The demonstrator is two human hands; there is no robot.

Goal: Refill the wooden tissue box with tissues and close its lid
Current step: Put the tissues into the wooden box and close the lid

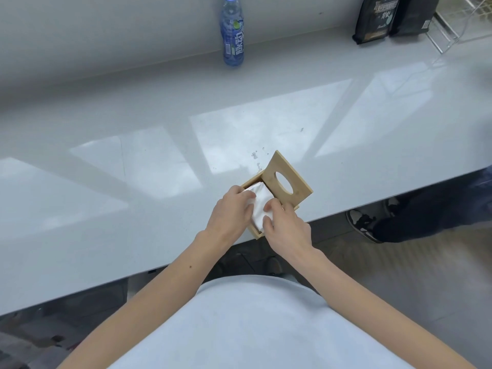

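A small wooden tissue box (256, 233) sits at the near edge of the white counter (133, 182). Its lid (288, 179), with an oval hole, stands tilted open on the far right side of the box. A white stack of tissues (259, 206) lies inside the box. My left hand (231, 211) rests on the left side of the stack, fingers pressing on it. My right hand (286, 227) presses on the stack's right side with bent fingers. Both hands hide the box's near walls in part.
A blue drink bottle (232, 33) stands at the back against the wall. Two black pouches (394, 17) and a clear wire rack (460, 25) stand at the back right. Another person's legs and a shoe (364, 225) are on the floor to the right.
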